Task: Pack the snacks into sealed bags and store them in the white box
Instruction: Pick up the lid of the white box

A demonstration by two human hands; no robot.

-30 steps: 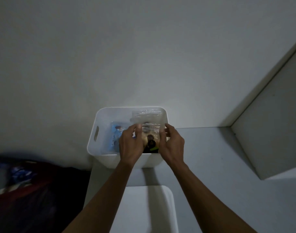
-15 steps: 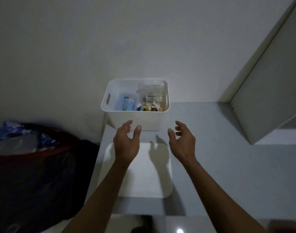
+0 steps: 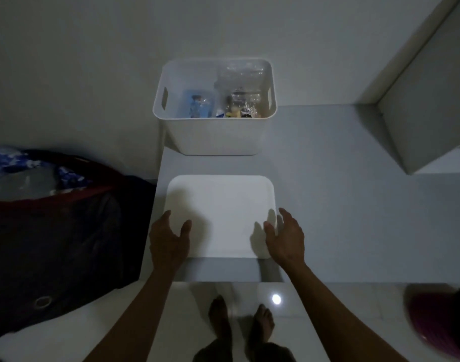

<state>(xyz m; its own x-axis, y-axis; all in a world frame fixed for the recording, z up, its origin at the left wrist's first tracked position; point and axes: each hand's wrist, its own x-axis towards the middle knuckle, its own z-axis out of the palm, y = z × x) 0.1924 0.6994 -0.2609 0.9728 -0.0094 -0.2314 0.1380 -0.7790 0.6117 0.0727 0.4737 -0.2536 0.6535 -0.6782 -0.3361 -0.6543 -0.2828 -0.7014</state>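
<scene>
Snacks in clear sealed bags sit inside the white box, which stands at the far side of the desk against the wall. One bag on the left shows blue packaging; the ones on the right are crinkled and transparent, with dark and yellow bits at the bottom. Nearer the person, a flat white lid lies on the desk, well apart from the box.

Both hands hover at the lid's near corners. The left hand has its fingers spread and relaxed over the left edge, and the right hand is likewise spread beside the right edge; neither grips anything, and whether the fingertips touch the lid I cannot tell.

Judging from this, packing looks finished and the step in hand is closing the box. The next move calls for gripping the lid by its two side edges, lifting it level, carrying it forward over the box and lining up its rounded corners with the rim before pressing down. A tall bag could stop the lid seating flat.
</scene>
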